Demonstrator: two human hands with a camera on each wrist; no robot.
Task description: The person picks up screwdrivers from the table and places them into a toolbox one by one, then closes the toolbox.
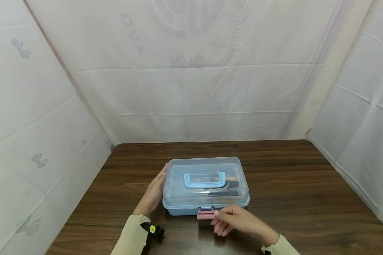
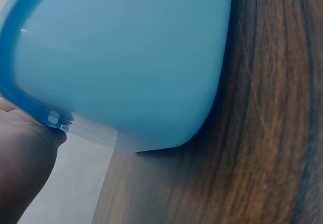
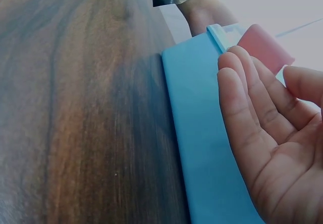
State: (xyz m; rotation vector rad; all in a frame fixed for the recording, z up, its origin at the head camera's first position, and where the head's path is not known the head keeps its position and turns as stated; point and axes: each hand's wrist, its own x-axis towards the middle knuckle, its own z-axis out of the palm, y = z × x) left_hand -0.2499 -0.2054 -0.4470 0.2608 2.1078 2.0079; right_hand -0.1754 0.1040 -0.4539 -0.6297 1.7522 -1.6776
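Note:
A light blue plastic storage box (image 1: 182, 211) with a clear lid (image 1: 191, 164) and a blue carrying handle (image 1: 205, 185) stands on the table, its lid down. My left hand (image 1: 154, 195) lies along the box's left side with its fingers stretched out; in the left wrist view the blue side wall (image 2: 126, 62) fills much of the picture. At the front, the pink latch (image 1: 205, 214) sticks outward. My right hand (image 1: 232, 220) pinches the latch's right end between thumb and index finger, the other fingers loosely bent below. Through the lid several dark and yellowish items (image 1: 232, 184) show dimly.
The dark wooden table (image 1: 293, 191) extends around the box on all sides. White patterned sheeting (image 1: 191, 102) hangs behind it and on both sides. A black strap with a small device (image 1: 159, 232) sits at my left wrist.

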